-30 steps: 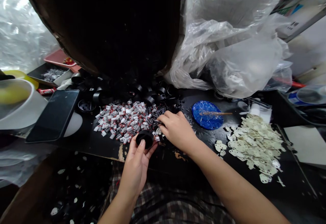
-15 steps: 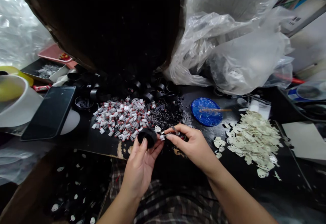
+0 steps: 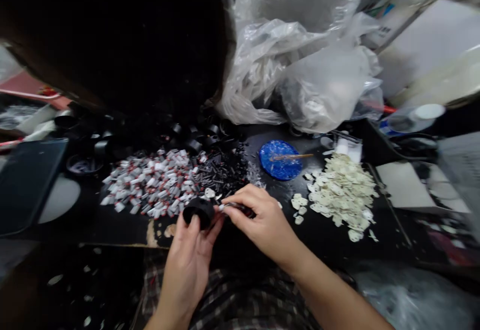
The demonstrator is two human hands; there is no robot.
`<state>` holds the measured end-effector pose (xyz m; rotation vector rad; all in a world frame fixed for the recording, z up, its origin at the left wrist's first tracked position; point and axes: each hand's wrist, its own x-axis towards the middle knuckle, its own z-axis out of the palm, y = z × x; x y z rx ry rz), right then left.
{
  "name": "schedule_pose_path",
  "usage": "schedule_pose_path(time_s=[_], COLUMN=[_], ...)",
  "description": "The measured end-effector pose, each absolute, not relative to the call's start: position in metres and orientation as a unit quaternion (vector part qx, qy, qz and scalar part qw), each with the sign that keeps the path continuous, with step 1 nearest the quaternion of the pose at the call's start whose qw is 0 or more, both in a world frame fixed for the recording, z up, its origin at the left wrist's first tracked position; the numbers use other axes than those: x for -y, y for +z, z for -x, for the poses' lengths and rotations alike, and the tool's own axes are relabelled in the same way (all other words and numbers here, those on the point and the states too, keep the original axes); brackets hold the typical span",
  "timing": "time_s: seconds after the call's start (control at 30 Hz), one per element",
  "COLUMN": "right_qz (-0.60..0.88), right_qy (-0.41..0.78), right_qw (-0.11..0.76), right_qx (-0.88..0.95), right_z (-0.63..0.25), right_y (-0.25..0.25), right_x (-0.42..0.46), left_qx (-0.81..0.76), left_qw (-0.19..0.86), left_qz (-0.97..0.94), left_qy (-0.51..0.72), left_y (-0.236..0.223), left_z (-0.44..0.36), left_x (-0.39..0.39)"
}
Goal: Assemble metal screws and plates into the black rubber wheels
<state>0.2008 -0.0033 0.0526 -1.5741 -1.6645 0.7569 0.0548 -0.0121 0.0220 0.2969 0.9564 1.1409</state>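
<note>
- One black cup-shaped part (image 3: 201,211), below the head view's centre, sits in our left hand (image 3: 191,257), fingers curled round it.
- Our right hand's (image 3: 264,220) fingers pinch a slim dark item (image 3: 243,209) beside it.
- White-and-red pieces (image 3: 153,180) lie heaped left of centre.

The one camera here rides on the person's own head, looking forward and steeply down at the table (image 3: 127,229). It sits near the work: the left hand (image 3: 192,250) and right hand (image 3: 264,222) reach up from the bottom edge to just below mid-frame. At bottom centre it looks almost straight down on a checkered cloth (image 3: 243,287); higher up it faces across to a big dark hollow (image 3: 127,35) at upper left and plastic bags (image 3: 318,85) right of top centre. The view is wide, stretched towards its edges.
</note>
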Motion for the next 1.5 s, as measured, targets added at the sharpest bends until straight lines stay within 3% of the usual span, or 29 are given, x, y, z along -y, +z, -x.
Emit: schedule_pose_path(time_s=[0.23, 0.33, 0.43, 0.63, 1.17, 1.4, 1.5], right_qz=[0.628, 0.660, 0.734, 0.736, 0.741, 0.749, 0.737], right_qy=[0.250, 0.154, 0.010, -0.075, -0.068, 0.006, 0.093], right_qw=[0.288, 0.284, 0.281, 0.169, 0.117, 0.206, 0.294], right_qx=[0.678, 0.678, 0.618, 0.651, 0.658, 0.629, 0.602], right_z=[-0.216, -0.249, -0.289, -0.320, -0.325, -0.325, -0.311], right_y=[0.059, 0.060, 0.057, 0.044, 0.033, 0.043, 0.049], right_x=[0.013, 0.009, -0.007, -0.035, -0.055, -0.049, -0.036], left_qx=[-0.513, -0.510, -0.501, -0.494, -0.491, -0.484, -0.476], left_qw=[0.702, 0.723, 0.713, 0.705, 0.686, 0.683, 0.705], left_qz=[-0.203, -0.249, -0.268, -0.251, -0.293, -0.285, -0.254], left_qy=[0.450, 0.393, 0.411, 0.442, 0.450, 0.466, 0.459], left_y=[0.007, -0.003, -0.008, -0.005, -0.003, -0.005, 0.002], left_z=[-0.055, -0.054, -0.056, -0.061, -0.057, -0.057, -0.061], left_x=[0.013, 0.007, 0.001, -0.001, -0.014, -0.010, -0.005])
